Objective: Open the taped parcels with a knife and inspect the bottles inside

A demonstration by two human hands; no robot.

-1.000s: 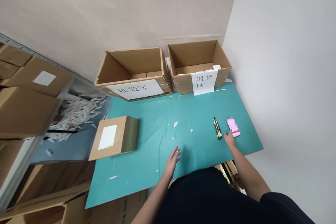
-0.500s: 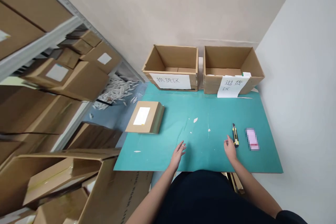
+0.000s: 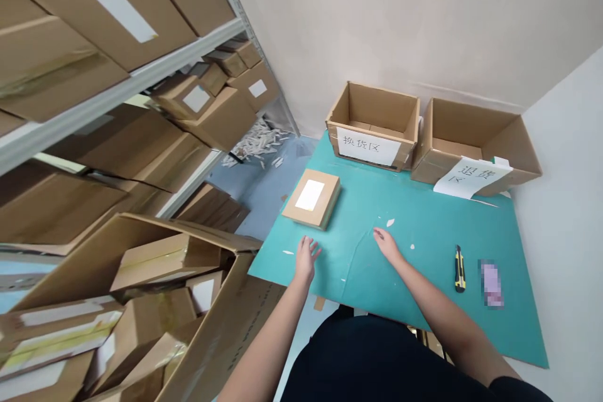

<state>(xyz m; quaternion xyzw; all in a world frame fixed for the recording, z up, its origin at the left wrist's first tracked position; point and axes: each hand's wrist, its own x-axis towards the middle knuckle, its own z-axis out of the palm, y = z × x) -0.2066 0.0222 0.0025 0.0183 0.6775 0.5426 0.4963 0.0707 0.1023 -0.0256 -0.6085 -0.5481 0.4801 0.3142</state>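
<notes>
Right hand (image 3: pixel 387 245) nearer the open carton (image 3: pixel 377 100)

Our left hand (image 3: pixel 306 259) lies open near the parcel (image 3: pixel 311 199) on the teal table (image 3: pixel 424 276); our right hand (image 3: pixel 387 245) lies open, well apart from the box cutter (image 3: pixel 460 269).

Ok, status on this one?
Left hand open, empty, just short of box. Right hand open, empty, at mat. Knife and blurred pink card lying right of Right hand.
</notes>
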